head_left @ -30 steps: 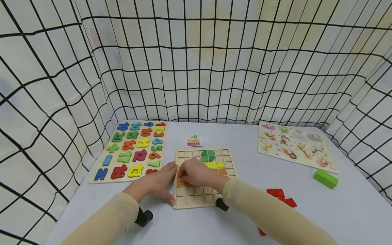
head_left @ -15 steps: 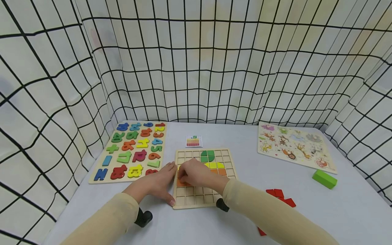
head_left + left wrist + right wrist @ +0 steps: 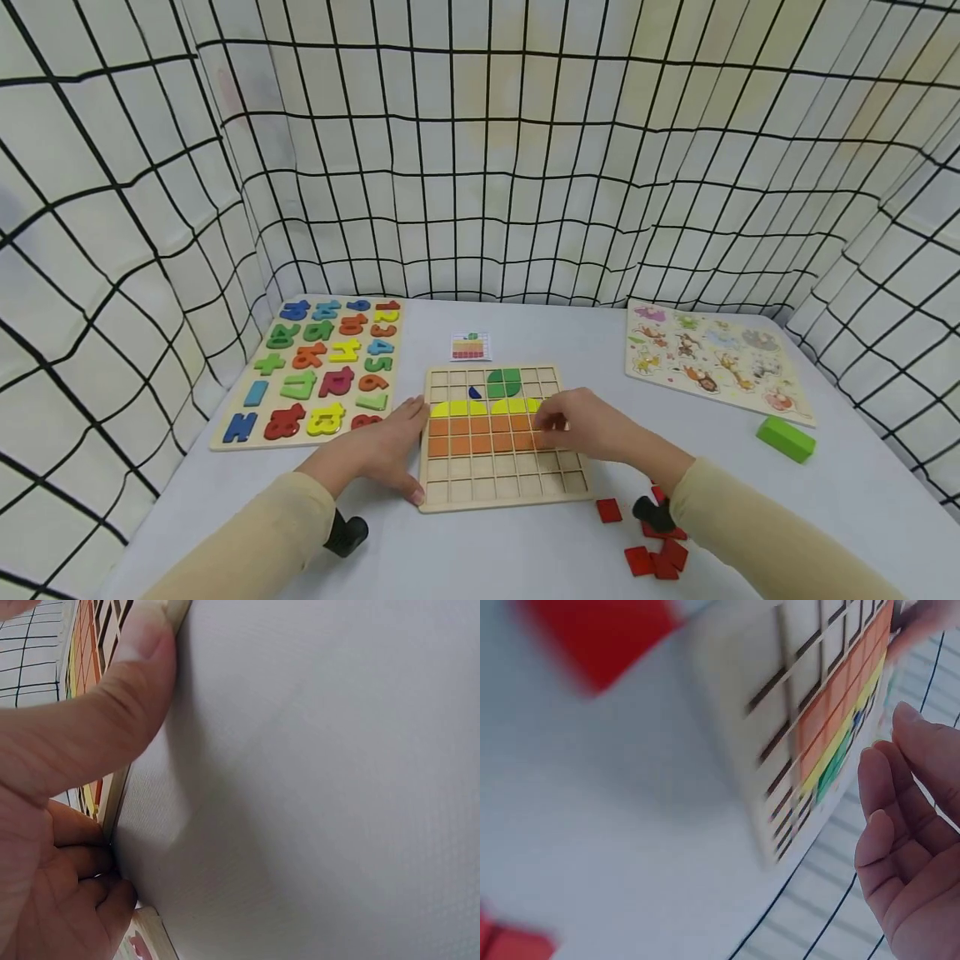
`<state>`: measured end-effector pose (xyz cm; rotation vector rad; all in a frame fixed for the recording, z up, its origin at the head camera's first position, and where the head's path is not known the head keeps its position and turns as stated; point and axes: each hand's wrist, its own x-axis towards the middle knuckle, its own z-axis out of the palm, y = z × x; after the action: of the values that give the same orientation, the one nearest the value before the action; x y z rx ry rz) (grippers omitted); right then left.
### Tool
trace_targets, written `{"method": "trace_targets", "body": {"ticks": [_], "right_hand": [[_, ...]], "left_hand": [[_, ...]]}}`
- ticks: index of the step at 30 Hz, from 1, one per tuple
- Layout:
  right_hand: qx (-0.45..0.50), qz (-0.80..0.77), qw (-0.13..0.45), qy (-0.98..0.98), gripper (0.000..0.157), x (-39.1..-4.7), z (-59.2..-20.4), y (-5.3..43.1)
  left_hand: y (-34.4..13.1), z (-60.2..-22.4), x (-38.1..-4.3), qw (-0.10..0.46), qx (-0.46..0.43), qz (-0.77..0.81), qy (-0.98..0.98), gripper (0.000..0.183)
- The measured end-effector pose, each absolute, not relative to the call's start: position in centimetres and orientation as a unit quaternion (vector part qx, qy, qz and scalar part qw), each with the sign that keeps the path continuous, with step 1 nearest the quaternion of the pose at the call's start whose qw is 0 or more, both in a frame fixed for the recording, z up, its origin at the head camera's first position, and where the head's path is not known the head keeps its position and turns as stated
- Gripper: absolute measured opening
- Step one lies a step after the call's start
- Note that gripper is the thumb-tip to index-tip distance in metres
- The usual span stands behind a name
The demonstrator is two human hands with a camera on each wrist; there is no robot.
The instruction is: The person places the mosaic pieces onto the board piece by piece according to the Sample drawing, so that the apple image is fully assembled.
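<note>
A: What is supporting the work?
B: The table (image 3: 480,554) is carrying the grid board (image 3: 482,490), which is lying flat at its middle, bare rows at 6 o'clock.
A: How are the hands standing?
B: The left hand (image 3: 381,446) is bracing the board at 9 o'clock, fingers extended along the edge, thumb touching the 8 o'clock corner. The right hand (image 3: 588,423) is working over the 3 o'clock side, fingers curving loosely, tips close together, nothing showing between them. Whether it is touching the board, I cannot tell.
A: What is good practice here?
B: The step appears to be seating tiles. Keep the brace firm, since a loose board would probably be sliding. The orange tiles (image 3: 480,444) are filling a band across the middle, and the hand is hiding their 3 o'clock end; check that each is sitting flush.
A: Reference?
B: The card (image 3: 471,347), lying just beyond 12 o'clock, is showing red beneath orange.
A: Loose stock?
B: Red squares (image 3: 640,561) are lying at 4 o'clock, some overlapping. Pick them singly, by the edges.
</note>
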<state>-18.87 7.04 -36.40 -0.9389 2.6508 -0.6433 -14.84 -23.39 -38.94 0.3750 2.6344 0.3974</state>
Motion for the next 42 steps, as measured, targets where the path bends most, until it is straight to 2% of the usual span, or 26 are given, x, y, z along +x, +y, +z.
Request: {"method": "trace_targets", "body": {"ticks": [8,15,23,32,42], "right_hand": [[-0.268,-0.218,0.117,0.931,0.015,-17.4,-36.6,15.8],[-0.234,-0.204,0.128,0.942,0.017,-16.9,-38.0,20.0],[-0.239,-0.183,0.15,0.942,0.016,-17.1,-39.1,20.4],[-0.252,-0.158,0.134,0.945,0.018,-17.1,-39.2,20.2],[-0.239,-0.207,0.136,0.939,0.021,-16.8,-38.6,18.9]], "left_hand": [[-23.8,-39.0,-14.6,0.22,0.131,0.138,0.957,0.127],[-24.0,-39.1,-14.3,0.223,0.124,0.147,0.956,0.127],[-23.9,-39.3,-14.2,0.221,0.126,0.154,0.955,0.126],[-23.7,-39.0,-14.4,0.217,0.134,0.145,0.956,0.126],[-23.5,-39.0,-14.5,0.215,0.14,0.146,0.956,0.126]]}}
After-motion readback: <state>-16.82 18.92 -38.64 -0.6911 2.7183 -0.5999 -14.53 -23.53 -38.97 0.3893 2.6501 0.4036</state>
